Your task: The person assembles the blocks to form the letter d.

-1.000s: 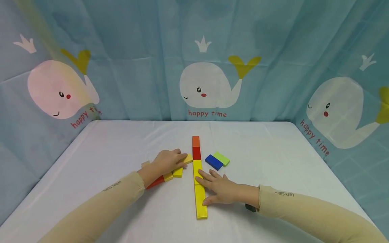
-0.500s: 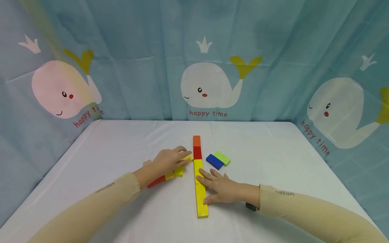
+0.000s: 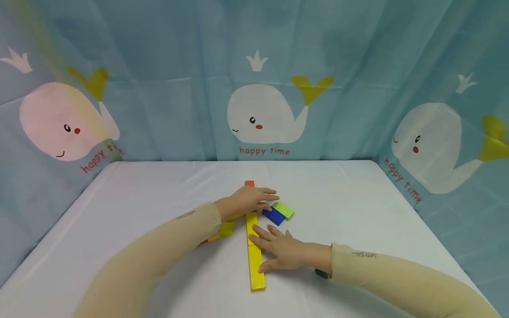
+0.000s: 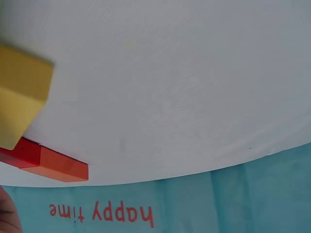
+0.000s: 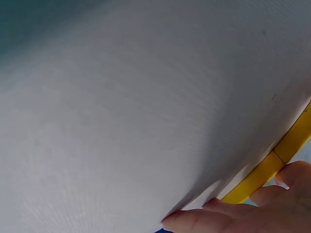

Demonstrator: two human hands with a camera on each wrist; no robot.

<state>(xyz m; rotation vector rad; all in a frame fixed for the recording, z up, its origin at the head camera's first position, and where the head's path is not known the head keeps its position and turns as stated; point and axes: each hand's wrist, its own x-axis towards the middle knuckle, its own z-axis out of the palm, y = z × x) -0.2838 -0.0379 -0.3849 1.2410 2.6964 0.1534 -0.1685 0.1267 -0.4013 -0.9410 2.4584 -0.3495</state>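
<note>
My left hand point(image 3: 252, 198) reaches across the far part of a line of blocks, its extended fingers hovering beside a blue block point(image 3: 273, 216) and a light green block point(image 3: 284, 210). My right hand point(image 3: 280, 249) rests with spread fingers on the long yellow blocks point(image 3: 256, 265) that form the near part of the line. At the far end an orange block point(image 3: 249, 183) pokes out past my left hand; the left wrist view also shows a red block point(image 4: 24, 153) joined to it. There, a pale yellow block point(image 4: 24, 92) lies against the line.
Left of the line, partly hidden by my left forearm, lie more blocks, including a yellow block point(image 3: 226, 229). A white cloth covers the table point(image 3: 326, 185). Blue curtains point(image 3: 179, 119) with printed whales enclose the back and sides.
My left hand has let go of the pale yellow block beside the line and moved right, over the line, to the blue and green blocks. My right hand has stayed on the yellow blocks.
</note>
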